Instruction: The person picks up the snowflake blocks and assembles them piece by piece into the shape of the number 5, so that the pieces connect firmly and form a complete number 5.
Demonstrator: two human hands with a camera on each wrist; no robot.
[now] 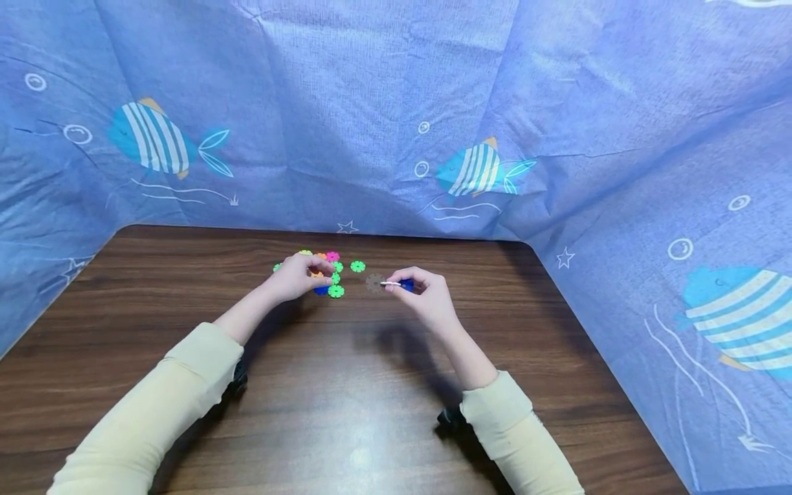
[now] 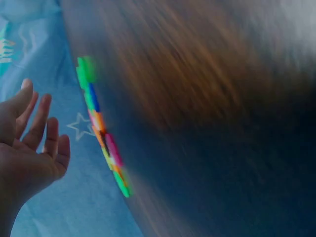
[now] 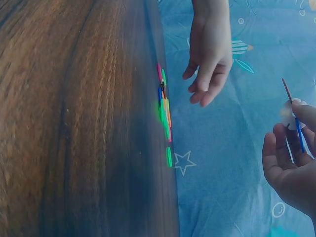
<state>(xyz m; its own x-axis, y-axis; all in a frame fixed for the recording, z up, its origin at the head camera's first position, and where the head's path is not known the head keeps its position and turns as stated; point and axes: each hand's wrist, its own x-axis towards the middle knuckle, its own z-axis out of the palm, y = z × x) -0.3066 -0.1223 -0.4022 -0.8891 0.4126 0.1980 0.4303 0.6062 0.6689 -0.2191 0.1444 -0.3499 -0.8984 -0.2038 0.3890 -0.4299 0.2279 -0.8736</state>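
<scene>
My right grip (image 1: 427,297) pinches a white disc (image 3: 286,117), apparently joined with a blue disc (image 1: 406,284) and a brownish disc (image 1: 374,282), raised above the far part of the surface (image 1: 346,375), right of most of the flat discs (image 1: 336,291). My left grip (image 1: 302,276) is loosely spread near those, holding nothing. I judge the pieces to be thin plastic: very light, fairly stiff, a bit slippery on the faces, hard to break. The notched rim looks best for holding, thumb against fingertip. I can read no brand, label or writing; the cloth (image 1: 346,103) shows printed fish (image 1: 162,139).
</scene>
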